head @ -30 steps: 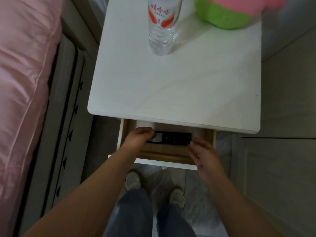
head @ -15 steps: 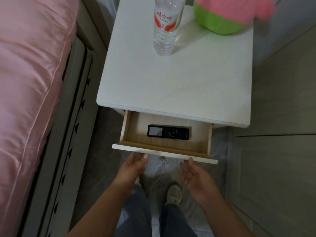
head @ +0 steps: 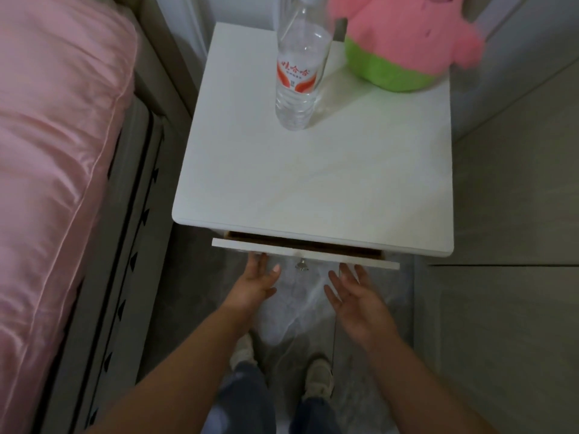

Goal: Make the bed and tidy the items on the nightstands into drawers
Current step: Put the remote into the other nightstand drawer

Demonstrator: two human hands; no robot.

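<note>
Nightstand drawer nearly shut, both hands spread wide with nothing in them

The top drawer (head: 305,255) of the white nightstand (head: 313,183) sticks out just a sliver, so only a thin dark strip of the wooden inside shows and I can't tell what's in there. The left hand (head: 255,281) has its fingers splayed with the tips up against the drawer front, left of the little metal knob (head: 302,264). The right hand (head: 357,300) is fingers apart too, tips right at the front's lower edge. On top, a clear water bottle (head: 299,79) with a red label stands upright, looks mostly empty, and a pink and green plush toy (head: 404,48) sits just beside it at the back right. Pink satin bedding (head: 53,183) lies on the bed off to the left
</note>
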